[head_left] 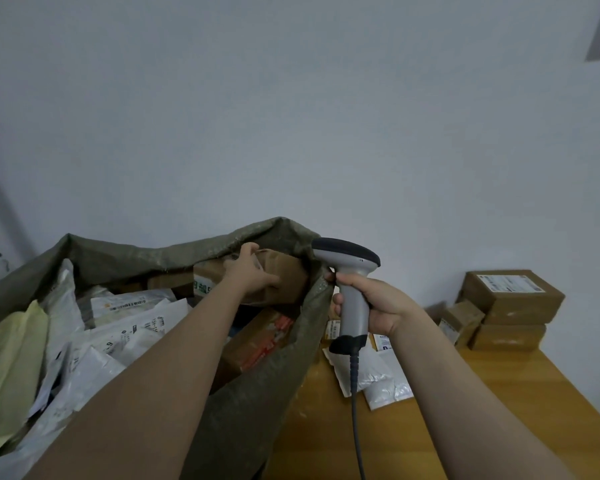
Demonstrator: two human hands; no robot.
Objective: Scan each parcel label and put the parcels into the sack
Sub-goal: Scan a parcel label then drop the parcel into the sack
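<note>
**A:** Which step are we on?

**B:** Putting in, we judge; our left hand point(248, 271) is inside the sack point(243, 410), fingers hooked over the top edge of a brown box point(290, 277), thumb along its near face; the box sits against the sack's far wall, on top of other parcels.

**A:** And the right hand?

**B:** Our right hand point(378, 303) is wrapped firmly round the scanner point(352, 296) grip, with the scanner head pointing left over the sack's rim; we cannot tell whether the trigger is pressed.

**A:** What does the next move call for?

**B:** We'd let go of the box, draw the left arm back over the rim, then reach to the bench point(465, 427); the mailers point(378, 375) lie just beside the sack, below the scanner; the stack point(513, 299) of boxes stands at the far corner by the wall.

**A:** Room to move?

**B:** The sack looks nearly full, so little depth is left; its rim sags between our arms and could catch a forearm; the cable point(355, 410) hangs across the mailers and may drag them; the bench's right edge runs close to the stack, so we'd lift those boxes rather than slide them.
</note>
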